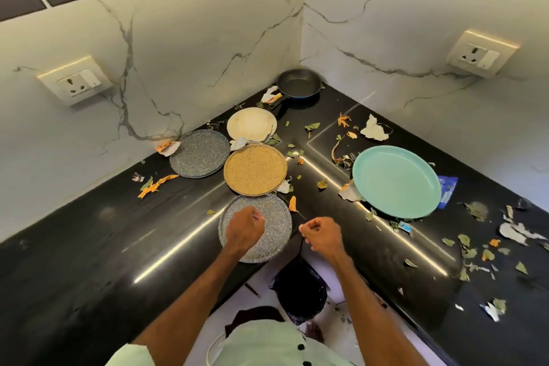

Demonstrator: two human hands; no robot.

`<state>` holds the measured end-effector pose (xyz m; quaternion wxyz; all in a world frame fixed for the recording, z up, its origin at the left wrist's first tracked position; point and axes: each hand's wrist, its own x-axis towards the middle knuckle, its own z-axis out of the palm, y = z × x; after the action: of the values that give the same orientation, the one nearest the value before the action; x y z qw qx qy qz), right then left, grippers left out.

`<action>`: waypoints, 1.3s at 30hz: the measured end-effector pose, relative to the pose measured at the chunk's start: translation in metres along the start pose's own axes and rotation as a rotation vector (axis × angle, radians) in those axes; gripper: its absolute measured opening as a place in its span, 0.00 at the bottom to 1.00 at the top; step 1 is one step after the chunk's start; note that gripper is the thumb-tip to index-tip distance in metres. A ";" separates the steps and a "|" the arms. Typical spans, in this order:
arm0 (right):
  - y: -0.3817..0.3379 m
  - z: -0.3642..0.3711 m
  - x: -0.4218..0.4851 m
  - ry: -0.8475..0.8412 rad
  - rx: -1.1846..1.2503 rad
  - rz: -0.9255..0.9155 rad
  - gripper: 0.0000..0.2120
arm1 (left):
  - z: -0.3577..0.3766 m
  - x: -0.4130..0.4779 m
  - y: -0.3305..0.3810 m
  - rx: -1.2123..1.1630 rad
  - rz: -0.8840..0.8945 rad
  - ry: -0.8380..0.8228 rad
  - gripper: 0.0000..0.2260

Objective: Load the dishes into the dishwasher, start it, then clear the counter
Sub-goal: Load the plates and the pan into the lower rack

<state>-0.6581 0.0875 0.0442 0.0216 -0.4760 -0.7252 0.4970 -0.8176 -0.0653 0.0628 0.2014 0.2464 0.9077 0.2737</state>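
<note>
Several plates lie on the black corner counter (89,246): a silver speckled plate (276,217) at the inner corner edge, a gold plate (255,169) behind it, a dark grey speckled plate (199,153), a cream plate (252,123) and a large teal plate (396,181) on the right. A dark frying pan (299,83) sits in the far corner. My left hand (245,232) hovers over the silver plate with curled fingers; nothing shows in it. My right hand (320,235) pinches a thin black strap of the black bag (300,291) hanging below the counter edge.
Torn paper, wrappers, leaves and orange peel scraps (475,246) litter the counter, thickest on the right arm and around the plates. Marble walls close in both far sides, each with a socket (75,83). White floor shows below the inner corner.
</note>
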 end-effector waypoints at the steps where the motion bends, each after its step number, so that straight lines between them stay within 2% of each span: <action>1: 0.003 0.012 0.005 -0.032 -0.024 0.007 0.09 | -0.002 0.001 -0.011 -0.004 -0.034 0.022 0.02; 4: -0.004 0.038 0.009 -0.136 -0.116 0.015 0.12 | -0.007 0.003 -0.044 -0.033 -0.160 0.056 0.04; 7: -0.022 0.050 0.018 -0.195 -0.263 -0.007 0.19 | -0.016 0.007 -0.065 -0.049 -0.204 0.075 0.07; 11: -0.040 0.057 0.042 -0.114 -0.323 0.098 0.20 | -0.034 0.022 -0.076 -0.053 -0.241 0.097 0.08; 14: -0.051 0.064 0.048 -0.036 -0.306 0.118 0.13 | -0.041 0.034 -0.080 -0.037 -0.253 0.081 0.08; 18: -0.068 0.072 0.059 0.098 -0.278 0.023 0.07 | -0.041 0.052 -0.087 -0.018 -0.194 0.062 0.09; 24: -0.118 0.072 0.100 0.155 -0.122 -0.086 0.16 | -0.059 0.114 -0.056 0.037 -0.049 0.042 0.08; 28: -0.146 0.071 0.142 0.195 -0.096 -0.159 0.16 | -0.067 0.162 -0.048 0.101 0.038 0.046 0.10; 32: -0.170 0.071 0.180 0.236 -0.057 -0.153 0.11 | -0.073 0.184 -0.043 0.183 -0.054 0.009 0.13; 34: -0.179 0.072 0.197 0.236 -0.056 -0.163 0.04 | -0.073 0.187 -0.047 0.227 -0.089 -0.021 0.13; 36: -0.187 0.074 0.214 0.230 -0.085 -0.191 0.07 | -0.069 0.190 -0.055 0.245 -0.106 -0.030 0.11; 39: -0.193 0.078 0.246 0.239 -0.088 -0.153 0.14 | -0.064 0.192 -0.063 0.221 -0.122 -0.008 0.14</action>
<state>-0.9611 0.1978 0.0396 0.1246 -0.4756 -0.7727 0.4015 -1.0242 -0.0295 0.0295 0.1928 0.2127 0.9447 0.1584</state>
